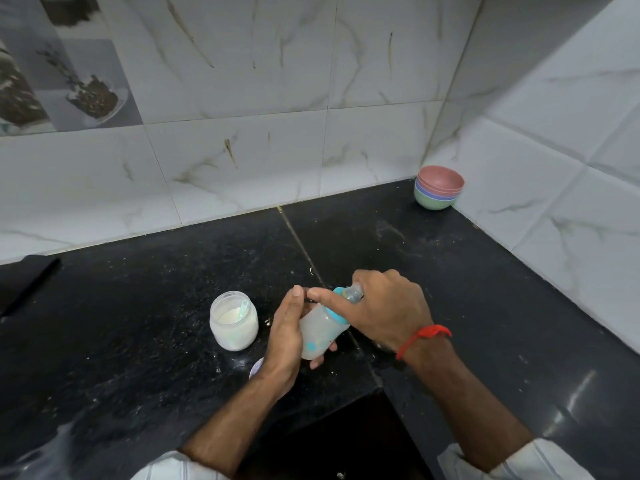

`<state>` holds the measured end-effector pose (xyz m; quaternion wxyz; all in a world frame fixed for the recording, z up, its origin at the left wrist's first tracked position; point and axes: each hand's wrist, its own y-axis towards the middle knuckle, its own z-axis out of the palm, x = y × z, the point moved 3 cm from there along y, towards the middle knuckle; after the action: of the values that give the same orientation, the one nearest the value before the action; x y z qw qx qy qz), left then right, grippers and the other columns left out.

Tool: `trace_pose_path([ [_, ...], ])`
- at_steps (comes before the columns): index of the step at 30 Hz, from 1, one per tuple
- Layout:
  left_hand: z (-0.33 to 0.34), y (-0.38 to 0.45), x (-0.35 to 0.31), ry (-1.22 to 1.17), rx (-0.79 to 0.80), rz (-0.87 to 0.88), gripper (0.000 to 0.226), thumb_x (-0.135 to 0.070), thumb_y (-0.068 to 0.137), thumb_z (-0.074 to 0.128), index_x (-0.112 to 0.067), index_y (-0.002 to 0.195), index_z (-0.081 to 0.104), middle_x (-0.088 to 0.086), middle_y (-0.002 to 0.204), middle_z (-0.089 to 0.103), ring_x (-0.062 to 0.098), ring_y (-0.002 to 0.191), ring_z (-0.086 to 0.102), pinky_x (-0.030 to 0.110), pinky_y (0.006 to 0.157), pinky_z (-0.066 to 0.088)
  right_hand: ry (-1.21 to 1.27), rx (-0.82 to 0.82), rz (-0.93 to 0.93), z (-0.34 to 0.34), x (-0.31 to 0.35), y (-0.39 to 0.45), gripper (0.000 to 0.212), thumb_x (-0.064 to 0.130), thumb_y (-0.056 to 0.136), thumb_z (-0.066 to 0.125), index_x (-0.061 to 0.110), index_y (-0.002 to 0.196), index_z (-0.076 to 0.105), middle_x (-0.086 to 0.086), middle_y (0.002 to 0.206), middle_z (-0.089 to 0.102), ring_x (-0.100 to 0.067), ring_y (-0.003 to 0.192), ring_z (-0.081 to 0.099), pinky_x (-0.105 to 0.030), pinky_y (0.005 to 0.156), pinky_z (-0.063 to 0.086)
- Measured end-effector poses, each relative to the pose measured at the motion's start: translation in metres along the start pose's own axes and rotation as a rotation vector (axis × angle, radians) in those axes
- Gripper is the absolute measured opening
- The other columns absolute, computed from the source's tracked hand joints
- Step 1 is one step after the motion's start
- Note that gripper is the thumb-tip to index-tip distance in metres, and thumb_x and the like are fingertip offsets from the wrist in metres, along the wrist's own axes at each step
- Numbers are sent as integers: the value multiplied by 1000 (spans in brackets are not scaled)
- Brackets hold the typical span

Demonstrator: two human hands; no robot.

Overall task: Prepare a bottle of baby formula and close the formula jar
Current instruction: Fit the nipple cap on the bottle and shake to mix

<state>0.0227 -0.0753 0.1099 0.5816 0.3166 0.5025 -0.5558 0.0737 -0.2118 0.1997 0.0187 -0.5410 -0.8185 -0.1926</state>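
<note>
A translucent baby bottle [320,332] with a blue collar is tilted to the right above the black counter. My left hand [285,336] grips its body from the left. My right hand [379,311] is curled round the blue collar and teat end. To the left stands the open formula jar [233,322], holding white powder and a pale blue scoop. A small round lid [255,368] lies on the counter behind my left wrist, mostly hidden.
The black stone counter [138,323] meets tiled walls at the back and right. A stack of coloured bowls [438,187] sits in the far corner. A dark flat object [27,282] lies at the left edge. The counter's inner corner drops away below my arms.
</note>
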Motion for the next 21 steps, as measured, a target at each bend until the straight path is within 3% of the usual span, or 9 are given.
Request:
trace_pose_path([
  [3, -6, 1, 1, -13, 23, -121, 54, -55, 107, 35, -7, 103, 59, 23, 80, 71, 31, 51, 62, 21, 38, 35, 170, 225, -258, -6, -12, 6, 61, 89, 78, 48, 32, 98, 62, 16, 80, 64, 0, 68, 60, -22, 60, 44],
  [5, -9, 1, 0, -21, 49, -177, 51, -58, 106, 36, -12, 101, 58, 22, 74, 67, 29, 49, 61, 19, 38, 33, 401, 493, -422, -10, -18, 10, 53, 65, 86, 69, 32, 126, 58, 21, 103, 64, 3, 84, 62, -17, 71, 48],
  [7, -7, 2, -1, -22, 81, -206, 52, -60, 105, 35, -13, 101, 59, 23, 74, 66, 28, 48, 61, 18, 36, 32, 494, 564, -490, -14, -23, 15, 46, 50, 86, 78, 26, 123, 62, 19, 98, 66, -7, 80, 64, -20, 69, 52],
  [9, -4, 1, -3, -23, 85, -209, 52, -61, 105, 35, -15, 99, 58, 24, 77, 68, 28, 47, 60, 18, 35, 32, 467, 481, -405, -14, -22, 14, 43, 59, 81, 78, 25, 104, 64, 18, 78, 65, -7, 66, 60, -21, 61, 51],
  [12, 2, 1, -5, 18, 73, -196, 58, -63, 104, 34, -12, 101, 62, 25, 83, 72, 29, 48, 61, 18, 35, 32, 103, 125, -239, -7, -12, 8, 67, 93, 68, 49, 27, 74, 53, 10, 59, 57, -9, 57, 53, -29, 54, 50],
  [14, 2, 0, -3, 15, 67, -232, 67, -64, 104, 35, -6, 114, 66, 23, 85, 73, 29, 50, 60, 19, 35, 32, 72, 29, -148, 1, -8, 7, 79, 102, 61, 39, 24, 70, 52, 8, 57, 57, -11, 56, 55, -31, 54, 50],
  [16, 0, -1, -2, -35, 69, -290, 71, -66, 103, 36, -7, 126, 66, 19, 86, 73, 27, 51, 60, 19, 34, 32, 353, 97, -121, 5, -8, 7, 73, 98, 65, 49, 26, 78, 58, 7, 65, 62, -14, 61, 59, -35, 56, 53],
  [18, 1, -1, -3, -110, 79, -330, 70, -66, 103, 37, -6, 130, 63, 16, 85, 71, 26, 50, 60, 18, 34, 32, 749, 241, -187, 11, -8, 7, 55, 73, 76, 69, 23, 100, 64, 5, 89, 68, -15, 77, 66, -37, 66, 59],
  [21, 9, -4, -7, -216, 123, -378, 58, -59, 105, 40, -12, 124, 68, 13, 84, 67, 25, 50, 58, 18, 32, 32, 1116, 438, -232, 27, -2, -2, 45, 37, 88, 73, 15, 124, 60, -3, 120, 70, -22, 114, 68, -44, 92, 59],
])
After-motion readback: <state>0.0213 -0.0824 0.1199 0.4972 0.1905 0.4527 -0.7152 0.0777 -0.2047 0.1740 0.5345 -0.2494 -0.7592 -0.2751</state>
